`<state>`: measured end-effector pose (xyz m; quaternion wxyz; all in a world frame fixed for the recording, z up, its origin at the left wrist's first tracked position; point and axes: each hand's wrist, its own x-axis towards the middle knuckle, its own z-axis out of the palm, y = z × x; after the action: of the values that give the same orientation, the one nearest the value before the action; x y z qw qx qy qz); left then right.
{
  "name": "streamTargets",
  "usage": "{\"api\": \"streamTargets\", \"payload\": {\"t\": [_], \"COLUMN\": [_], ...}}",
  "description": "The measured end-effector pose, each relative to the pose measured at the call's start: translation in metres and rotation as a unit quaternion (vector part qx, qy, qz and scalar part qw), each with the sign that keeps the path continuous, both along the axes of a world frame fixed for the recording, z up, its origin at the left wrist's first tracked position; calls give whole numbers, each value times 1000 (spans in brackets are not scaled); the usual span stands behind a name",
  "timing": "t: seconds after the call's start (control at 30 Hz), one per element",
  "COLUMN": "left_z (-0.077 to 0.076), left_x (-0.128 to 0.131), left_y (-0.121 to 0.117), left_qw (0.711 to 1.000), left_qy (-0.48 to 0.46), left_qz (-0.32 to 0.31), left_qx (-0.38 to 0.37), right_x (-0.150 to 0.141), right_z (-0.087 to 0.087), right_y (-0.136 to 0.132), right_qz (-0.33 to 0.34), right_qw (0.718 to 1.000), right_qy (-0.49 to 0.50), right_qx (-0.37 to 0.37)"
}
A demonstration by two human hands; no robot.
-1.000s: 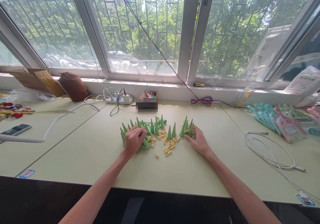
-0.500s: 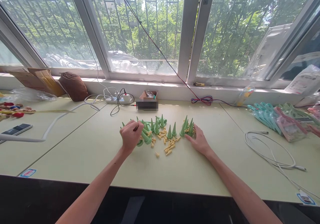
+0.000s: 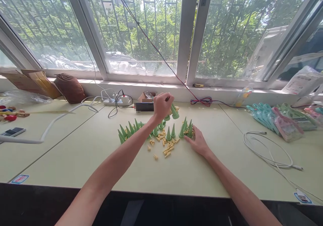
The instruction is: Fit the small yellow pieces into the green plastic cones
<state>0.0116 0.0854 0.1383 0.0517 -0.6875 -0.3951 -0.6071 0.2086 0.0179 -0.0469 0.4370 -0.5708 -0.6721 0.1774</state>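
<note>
Raised above the table, my left hand (image 3: 161, 107) is closed around green cones (image 3: 174, 112) with yellow pegs between them; its fingers partly hide them. Lower right, my right hand (image 3: 199, 141) rests on the table, thumb and fingers curved around the near side of a small cluster of upright green cones (image 3: 182, 131). Two more green cones (image 3: 168, 134) stand left of that cluster. Loose yellow pegs (image 3: 168, 149) lie scattered in front of them. Further left are rows of upright green cones (image 3: 123, 132), partly covered by my left forearm.
A black box (image 3: 144, 107) and a power strip (image 3: 109, 101) are at the back by the window. White cables (image 3: 267, 152) coil at right, near bagged turquoise items (image 3: 264, 115). A phone-like device (image 3: 12, 132) lies at far left beside a white cable.
My left hand has risen and moved right and away from the left rows, carrying green cones with it. My right hand stays at its cluster. The view has shifted slightly.
</note>
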Motion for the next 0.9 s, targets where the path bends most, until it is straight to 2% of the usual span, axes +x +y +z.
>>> {"api": "streamTargets", "payload": {"t": [0.07, 0.17, 0.3, 0.47, 0.6, 0.9], "left_z": [-8, -26, -52, -77, -91, -105], "left_x": [14, 26, 30, 36, 39, 28], "left_y": [22, 48, 66, 71, 71, 65], "left_qw": [997, 996, 993, 988, 984, 971], "left_qy": [-6, -12, -2, 22, 49, 134], "left_qz": [-8, -7, -17, -45, -80, -141], "left_qx": [-70, -94, -117, -144, -151, -141], "right_x": [-1, -2, -2, -3, -2, -1], "right_z": [0, 0, 1, 1, 1, -3], "right_y": [1, 2, 3, 3, 2, 2], "right_qz": [2, 8, 15, 23, 29, 26], "right_qw": [1000, 1000, 999, 999, 999, 999], "right_qy": [-1, -10, -16, -12, -4, -11], "right_qx": [3, 15, 24, 23, 19, 35]}}
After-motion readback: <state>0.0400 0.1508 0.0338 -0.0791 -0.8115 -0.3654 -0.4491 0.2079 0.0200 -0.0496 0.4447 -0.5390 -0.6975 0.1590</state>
